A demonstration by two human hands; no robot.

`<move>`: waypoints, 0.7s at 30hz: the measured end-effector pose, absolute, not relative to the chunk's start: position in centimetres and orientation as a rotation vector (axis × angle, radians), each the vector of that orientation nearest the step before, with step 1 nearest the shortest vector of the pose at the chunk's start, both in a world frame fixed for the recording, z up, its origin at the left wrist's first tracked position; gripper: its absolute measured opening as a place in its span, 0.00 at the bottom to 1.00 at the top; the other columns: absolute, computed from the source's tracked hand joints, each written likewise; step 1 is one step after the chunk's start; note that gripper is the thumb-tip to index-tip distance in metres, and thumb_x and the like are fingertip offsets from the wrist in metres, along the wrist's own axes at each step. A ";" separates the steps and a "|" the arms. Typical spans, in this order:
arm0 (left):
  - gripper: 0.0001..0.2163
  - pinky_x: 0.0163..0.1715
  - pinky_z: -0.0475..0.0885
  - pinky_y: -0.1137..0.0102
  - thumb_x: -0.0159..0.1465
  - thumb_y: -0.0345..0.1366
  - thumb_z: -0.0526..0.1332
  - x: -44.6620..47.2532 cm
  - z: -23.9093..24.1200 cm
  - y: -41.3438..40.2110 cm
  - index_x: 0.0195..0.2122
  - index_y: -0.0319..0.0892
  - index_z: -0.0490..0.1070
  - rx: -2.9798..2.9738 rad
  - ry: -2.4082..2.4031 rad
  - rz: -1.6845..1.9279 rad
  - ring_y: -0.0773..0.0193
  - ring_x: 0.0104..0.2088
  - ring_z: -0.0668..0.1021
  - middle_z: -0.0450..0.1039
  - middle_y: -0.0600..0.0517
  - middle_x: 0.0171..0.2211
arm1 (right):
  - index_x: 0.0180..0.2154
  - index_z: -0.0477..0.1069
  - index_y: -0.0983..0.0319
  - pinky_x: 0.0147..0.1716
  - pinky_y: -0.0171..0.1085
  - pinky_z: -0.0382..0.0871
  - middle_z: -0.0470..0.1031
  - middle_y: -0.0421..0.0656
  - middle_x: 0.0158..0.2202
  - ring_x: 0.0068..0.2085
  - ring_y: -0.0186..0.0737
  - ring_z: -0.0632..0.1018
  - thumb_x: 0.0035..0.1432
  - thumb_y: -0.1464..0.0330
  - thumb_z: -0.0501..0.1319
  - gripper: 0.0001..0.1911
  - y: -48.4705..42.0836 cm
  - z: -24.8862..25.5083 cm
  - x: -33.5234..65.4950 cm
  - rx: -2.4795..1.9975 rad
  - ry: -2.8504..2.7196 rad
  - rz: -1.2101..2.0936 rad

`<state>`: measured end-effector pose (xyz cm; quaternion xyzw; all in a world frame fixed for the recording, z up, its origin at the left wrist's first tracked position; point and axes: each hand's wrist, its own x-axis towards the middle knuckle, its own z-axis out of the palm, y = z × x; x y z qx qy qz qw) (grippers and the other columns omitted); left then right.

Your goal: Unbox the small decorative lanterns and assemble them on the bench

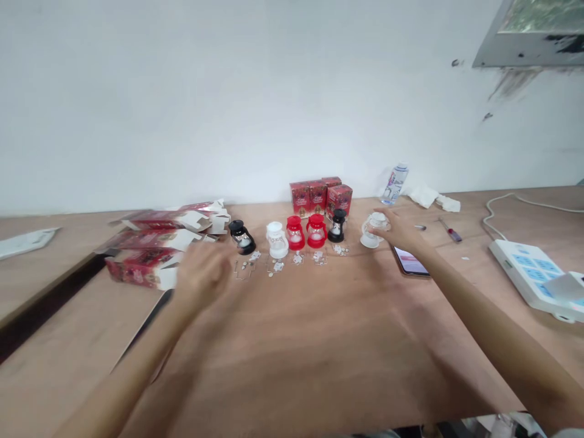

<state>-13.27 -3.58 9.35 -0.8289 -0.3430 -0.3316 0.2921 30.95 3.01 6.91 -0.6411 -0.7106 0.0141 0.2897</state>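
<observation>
Going left to right across our desk (296, 340): there's a flat white thing (27, 242) by the left edge, then a dark gap (50, 298) running at a slant, then a heap of red cartons (143, 267) lying on their sides, flaps open toward the middle. Our left grip (205, 267) hangs just right of those, near the first black lantern (241, 237), but it's so blurry we can't tell whether the fingers are spread or pressed together. Next in the row we've got the first white lantern (276, 239), then two red lanterns (305, 232) side by side, then another black lantern (337, 225), with little loose parts (278, 266) scattered in front and closed red boxes (314, 198) behind by the wall. Our right grip (393, 230) is pinching the second white lantern (370, 239) at the right end of the row, though we honestly can't tell if its base touches the desk. Past that there's a tilted bottle (395, 184) at the back, a lit phone (410, 261) partly under our wrist, crumpled tissue (426, 196), a screwdriver (451, 232), and a white power strip (524, 267) far right.
</observation>
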 end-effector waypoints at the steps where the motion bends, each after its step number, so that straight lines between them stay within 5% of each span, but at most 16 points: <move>1: 0.09 0.35 0.65 0.66 0.60 0.25 0.53 -11.7 7.7 -5.0 0.38 0.42 0.69 -2.336 -0.842 -0.869 0.62 0.36 0.73 0.74 0.51 0.32 | 0.51 0.64 0.61 0.36 0.45 0.66 0.73 0.50 0.40 0.36 0.49 0.75 0.53 0.61 0.58 0.23 3.0 6.6 31.0 -1.724 -1.892 0.083; 4: 0.12 0.35 0.65 0.66 0.60 0.26 0.52 -7.4 3.3 -8.4 0.44 0.42 0.68 -2.753 -0.888 -0.869 0.63 0.34 0.73 0.74 0.50 0.34 | 0.45 0.67 0.60 0.32 0.43 0.66 0.74 0.45 0.32 0.30 0.45 0.75 0.53 0.63 0.57 0.17 1.4 6.9 30.5 -1.711 -1.776 0.133; 7: 0.18 0.43 0.67 0.64 0.60 0.33 0.57 -3.7 1.1 -9.7 0.52 0.46 0.60 -3.108 -1.366 -1.102 0.60 0.44 0.73 0.70 0.47 0.46 | 0.44 0.67 0.59 0.32 0.42 0.68 0.74 0.44 0.35 0.31 0.43 0.76 0.52 0.61 0.60 0.17 -1.6 8.2 28.7 -1.497 -1.662 0.370; 10: 0.32 0.47 0.68 0.61 0.56 0.39 0.63 -0.7 0.8 -9.5 0.58 0.47 0.48 -3.349 -1.745 -1.711 0.59 0.47 0.72 0.61 0.43 0.55 | 0.43 0.65 0.57 0.36 0.41 0.71 0.75 0.43 0.37 0.38 0.43 0.77 0.51 0.59 0.62 0.18 -4.7 8.6 25.2 -1.115 -1.603 0.889; 13: 0.27 0.45 0.69 0.62 0.54 0.42 0.64 1.0 1.0 -9.1 0.52 0.44 0.54 -3.334 -1.909 -2.336 0.58 0.43 0.75 0.66 0.45 0.49 | 0.44 0.64 0.55 0.40 0.41 0.71 0.74 0.42 0.41 0.41 0.41 0.76 0.53 0.59 0.61 0.16 -6.5 6.8 21.5 -0.957 -1.576 1.215; 17: 0.18 0.35 0.71 0.67 0.51 0.42 0.66 0.8 0.8 -9.0 0.37 0.41 0.60 -2.817 -2.289 -2.517 0.64 0.32 0.74 0.70 0.53 0.33 | 0.45 0.63 0.55 0.46 0.45 0.69 0.66 0.44 0.48 0.49 0.43 0.72 0.56 0.59 0.58 0.15 -7.8 3.1 18.5 -1.115 -1.502 0.881; 21: 0.16 0.32 0.67 0.73 0.51 0.39 0.66 -0.3 0.2 -8.7 0.34 0.41 0.59 -2.668 -2.241 -2.332 0.67 0.30 0.71 0.68 0.56 0.29 | 0.37 0.66 0.57 0.50 0.49 0.65 0.59 0.47 0.49 0.52 0.48 0.67 0.53 0.60 0.62 0.12 -8.9 0.4 17.1 -1.221 -1.720 0.509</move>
